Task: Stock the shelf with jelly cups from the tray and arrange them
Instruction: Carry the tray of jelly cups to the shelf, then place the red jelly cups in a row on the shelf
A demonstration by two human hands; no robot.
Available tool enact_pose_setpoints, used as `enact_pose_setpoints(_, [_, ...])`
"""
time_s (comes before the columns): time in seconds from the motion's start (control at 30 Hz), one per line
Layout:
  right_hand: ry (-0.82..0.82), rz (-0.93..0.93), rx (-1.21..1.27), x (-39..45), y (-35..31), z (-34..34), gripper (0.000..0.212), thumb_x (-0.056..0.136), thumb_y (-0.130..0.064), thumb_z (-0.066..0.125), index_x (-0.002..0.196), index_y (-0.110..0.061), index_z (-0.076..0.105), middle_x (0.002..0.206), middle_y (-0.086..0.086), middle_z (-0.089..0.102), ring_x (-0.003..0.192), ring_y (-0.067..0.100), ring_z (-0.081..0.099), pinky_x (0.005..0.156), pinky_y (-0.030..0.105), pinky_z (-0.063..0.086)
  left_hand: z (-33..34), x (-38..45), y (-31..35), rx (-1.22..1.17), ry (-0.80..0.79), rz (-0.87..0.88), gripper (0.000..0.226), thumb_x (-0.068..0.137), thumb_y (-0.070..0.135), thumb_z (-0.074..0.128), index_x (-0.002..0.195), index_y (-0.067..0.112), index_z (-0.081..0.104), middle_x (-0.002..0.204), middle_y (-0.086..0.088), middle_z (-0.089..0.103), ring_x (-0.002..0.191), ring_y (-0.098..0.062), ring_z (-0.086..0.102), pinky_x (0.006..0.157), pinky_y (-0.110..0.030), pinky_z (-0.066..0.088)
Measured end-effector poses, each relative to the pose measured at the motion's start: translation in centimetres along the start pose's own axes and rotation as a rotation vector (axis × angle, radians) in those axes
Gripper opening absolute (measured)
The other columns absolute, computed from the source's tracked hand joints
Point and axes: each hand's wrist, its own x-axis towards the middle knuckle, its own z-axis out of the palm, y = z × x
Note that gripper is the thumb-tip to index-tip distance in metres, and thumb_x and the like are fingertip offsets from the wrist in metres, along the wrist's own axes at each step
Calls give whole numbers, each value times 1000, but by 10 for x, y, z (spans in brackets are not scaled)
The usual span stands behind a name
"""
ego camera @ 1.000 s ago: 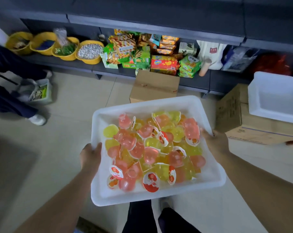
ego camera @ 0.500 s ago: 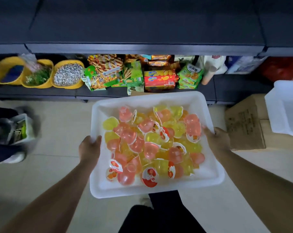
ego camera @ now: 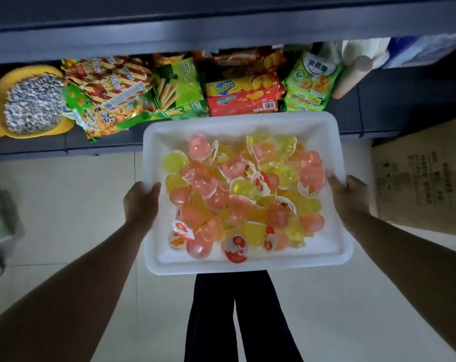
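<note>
Left hand and right hand gripping opposite rims of white tray heaped with jelly cups, now carried closer to snack-filled shelf; unloading not begun.

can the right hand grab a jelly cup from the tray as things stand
Probably not yet. The right hand grips the tray by its right rim, as the left hand does on the other side. The jelly cups lie uncovered and close, but letting go would leave the tray one-handed.
</note>
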Motion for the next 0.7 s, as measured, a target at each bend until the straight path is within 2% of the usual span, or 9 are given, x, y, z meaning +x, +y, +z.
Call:
enact_pose_setpoints(0.1, [17,45,7,19,3,25,51,88,-46,58,67,0,50,62,11,49,61,23,48,58,29,34,19,29,2,43,-13,10,38,96,30,49,104,-6,58,110,-26,61,104,-40,54,85,-37,41])
enact_pose_setpoints(0.23, [12,46,-43,35,6,49,49,89,-45,56,60,-8,43,58,7,46,63,26,47,57,31,35,37,57,-2,102,-32,25,40,96,31,48,105,-6,58,110,-26,61,105,-40,54,85,-37,40])
enact_pose_setpoints(0.3, [-6,49,-68,41,7,58,52,90,-46,55,63,-3,46,58,8,45,63,26,46,55,30,33,43,67,-4,119,-54,34,40,96,32,48,104,-5,58,108,-25,62,103,-40,54,83,-37,40])
enact_pose_setpoints(0.37, [-27,59,-77,45,8,66,57,89,-51,52,72,3,52,66,16,54,67,32,53,61,34,42,48,75,-7,143,-87,46,42,95,34,49,104,-5,59,107,-25,62,102,-40,55,81,-37,40])
enact_pose_setpoints(0.43, [-22,72,-92,47,11,71,58,89,-51,53,76,6,53,72,21,57,73,36,55,65,35,43,54,82,-12,164,-113,63,43,95,36,49,101,-6,59,103,-27,62,100,-40,55,80,-37,39])
enact_pose_setpoints(0.57, [-18,68,-132,46,13,77,51,91,-47,54,74,1,53,66,12,53,73,35,55,66,36,42,62,88,-18,180,-130,67,44,95,35,51,98,-8,57,101,-29,62,98,-43,55,79,-38,39])
enact_pose_setpoints(0.7, [-35,80,-171,45,11,77,52,91,-49,51,82,2,55,75,16,57,78,36,57,71,39,46,62,89,-19,160,-150,50,44,95,35,50,98,-9,57,101,-29,61,98,-42,55,77,-37,38])
